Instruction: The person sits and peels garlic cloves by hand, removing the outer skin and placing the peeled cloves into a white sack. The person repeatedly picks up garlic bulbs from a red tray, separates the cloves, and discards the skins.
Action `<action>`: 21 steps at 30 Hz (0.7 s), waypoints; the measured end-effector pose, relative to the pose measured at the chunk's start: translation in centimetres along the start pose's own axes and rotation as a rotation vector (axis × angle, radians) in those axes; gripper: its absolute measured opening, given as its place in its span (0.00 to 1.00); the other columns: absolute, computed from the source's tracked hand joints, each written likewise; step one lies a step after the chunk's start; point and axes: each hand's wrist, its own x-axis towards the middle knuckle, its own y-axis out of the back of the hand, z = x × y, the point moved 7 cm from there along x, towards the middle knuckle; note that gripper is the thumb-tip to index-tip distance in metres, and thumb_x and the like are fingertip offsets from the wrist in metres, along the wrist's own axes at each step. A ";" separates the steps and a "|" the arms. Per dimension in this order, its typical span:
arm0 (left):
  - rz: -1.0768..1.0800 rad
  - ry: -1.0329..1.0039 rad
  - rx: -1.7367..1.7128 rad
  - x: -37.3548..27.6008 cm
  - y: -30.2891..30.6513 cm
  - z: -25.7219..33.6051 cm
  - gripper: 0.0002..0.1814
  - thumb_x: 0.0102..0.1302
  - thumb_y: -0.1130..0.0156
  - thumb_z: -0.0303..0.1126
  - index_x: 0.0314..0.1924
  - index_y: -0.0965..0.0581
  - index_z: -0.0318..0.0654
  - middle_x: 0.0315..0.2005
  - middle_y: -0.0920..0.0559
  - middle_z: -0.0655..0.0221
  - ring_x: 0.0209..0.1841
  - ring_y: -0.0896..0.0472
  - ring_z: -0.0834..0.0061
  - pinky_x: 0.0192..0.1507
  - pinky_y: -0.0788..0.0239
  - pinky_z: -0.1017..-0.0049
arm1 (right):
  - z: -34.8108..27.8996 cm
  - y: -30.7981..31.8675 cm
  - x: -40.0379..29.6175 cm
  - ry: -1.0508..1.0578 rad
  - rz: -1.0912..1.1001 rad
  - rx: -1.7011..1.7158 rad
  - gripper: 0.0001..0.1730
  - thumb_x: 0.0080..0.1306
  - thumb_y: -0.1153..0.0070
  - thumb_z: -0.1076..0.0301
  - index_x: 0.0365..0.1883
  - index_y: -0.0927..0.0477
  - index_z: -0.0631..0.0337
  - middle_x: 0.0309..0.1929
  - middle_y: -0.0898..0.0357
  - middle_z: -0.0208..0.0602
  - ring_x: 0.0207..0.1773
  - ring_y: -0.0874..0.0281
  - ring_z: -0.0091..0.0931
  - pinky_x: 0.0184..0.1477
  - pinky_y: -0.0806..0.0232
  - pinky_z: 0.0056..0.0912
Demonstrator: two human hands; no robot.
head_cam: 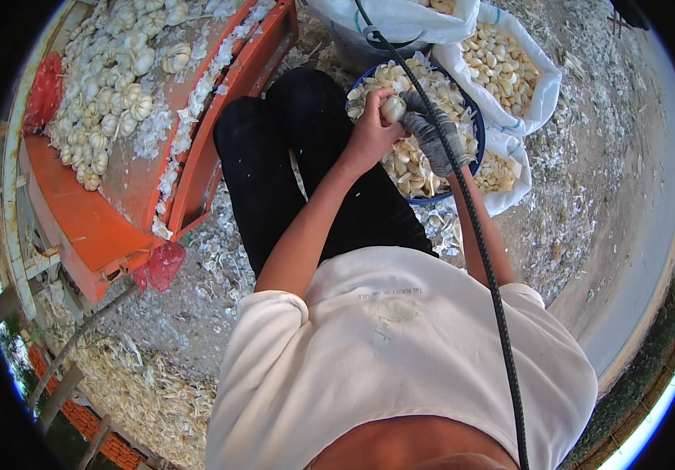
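My bare left hand [374, 132] holds a whitish garlic bulb [394, 109] between thumb and fingers. On the bulb's other side, my right hand [438, 135], in a grey knit glove, grips it with the fingertips. Both hands are above a round blue-rimmed tub [480, 126]. Loose garlic cloves [411, 170] and papery skins [446, 88] fill the tub. The glove hides part of its contents.
An orange metal tray [81, 194] bears piled garlic bulbs [108, 111] at the left. White woven sacks [540, 108] of cloves stand beyond the tub. A black braided cord [481, 235] crosses the view before my right arm. Skins litter the ground [566, 223].
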 end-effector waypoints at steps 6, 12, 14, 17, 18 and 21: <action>-0.010 -0.037 0.012 0.2 -0.4 0.2 0.27 0.54 0.41 0.21 0.52 0.41 0.39 0.32 0.25 0.67 0.33 0.23 0.79 0.33 0.30 0.78 | -2.7 0.2 -0.4 0.034 -0.037 -0.174 0.20 0.58 0.48 0.69 0.50 0.28 0.63 0.39 0.23 0.47 0.41 0.24 0.33 0.43 0.33 0.30; 0.117 -0.085 0.293 0.1 0.0 0.2 0.26 0.53 0.40 0.23 0.50 0.40 0.39 0.37 0.24 0.56 0.35 0.21 0.64 0.37 0.31 0.70 | -1.4 -1.2 0.7 0.230 0.114 -0.333 0.16 0.57 0.49 0.71 0.45 0.28 0.64 0.36 0.25 0.52 0.39 0.25 0.41 0.41 0.34 0.36; 0.107 -0.063 0.334 -0.1 -0.2 0.4 0.26 0.54 0.41 0.22 0.51 0.40 0.39 0.38 0.24 0.55 0.35 0.21 0.63 0.37 0.31 0.70 | -0.2 -1.0 1.2 0.224 0.128 -0.324 0.15 0.57 0.49 0.72 0.43 0.28 0.64 0.37 0.25 0.51 0.39 0.26 0.41 0.41 0.34 0.36; 0.030 -0.023 0.169 0.2 -0.1 0.4 0.25 0.54 0.44 0.20 0.51 0.41 0.39 0.38 0.25 0.55 0.35 0.20 0.67 0.37 0.29 0.72 | 1.8 0.1 1.3 0.217 0.157 -0.219 0.13 0.57 0.52 0.76 0.41 0.26 0.63 0.37 0.24 0.46 0.38 0.25 0.37 0.42 0.34 0.32; -0.016 0.016 -0.031 0.5 -0.2 -0.1 0.25 0.54 0.45 0.19 0.51 0.41 0.39 0.38 0.25 0.55 0.34 0.20 0.68 0.37 0.28 0.73 | 1.4 1.1 1.0 0.204 0.171 -0.224 0.13 0.56 0.53 0.76 0.41 0.26 0.62 0.37 0.23 0.45 0.38 0.25 0.35 0.42 0.34 0.31; -0.055 0.106 -0.384 -0.2 -0.2 -0.3 0.23 0.56 0.48 0.18 0.51 0.41 0.40 0.35 0.25 0.62 0.33 0.21 0.74 0.36 0.27 0.76 | -0.4 1.4 0.4 0.086 0.122 -0.257 0.13 0.60 0.52 0.73 0.43 0.25 0.64 0.39 0.22 0.39 0.39 0.25 0.27 0.42 0.34 0.27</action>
